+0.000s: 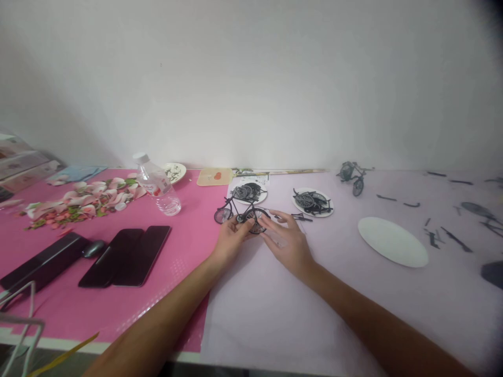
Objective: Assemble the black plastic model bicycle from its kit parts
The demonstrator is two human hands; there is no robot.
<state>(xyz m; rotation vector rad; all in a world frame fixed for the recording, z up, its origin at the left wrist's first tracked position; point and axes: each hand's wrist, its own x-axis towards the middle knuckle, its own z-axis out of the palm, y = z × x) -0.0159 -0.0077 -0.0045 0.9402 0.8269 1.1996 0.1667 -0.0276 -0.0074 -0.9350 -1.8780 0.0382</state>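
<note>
A small black model bicycle [241,215] is held upright above the table, its front wheel to the left. My left hand [230,240] is closed on it from below, thumb by the rear wheel. At the rear wheel, the fingers of my right hand [291,245] touch the bicycle from the right, bent around its back end. Just behind is a white plate [264,199] heaped with black wheels and parts. Another white plate [332,209] of similar parts stands to the right, with loose black pieces [302,218] before it.
Right: an oval white plate [393,242], a second model bicycle [353,175], scattered black parts [456,239]. Left, on a pink mat [184,298]: plastic bottle [159,191], artificial petals [90,199], two dark phones [141,256], a black case [45,262]. A wall [251,84] stands behind.
</note>
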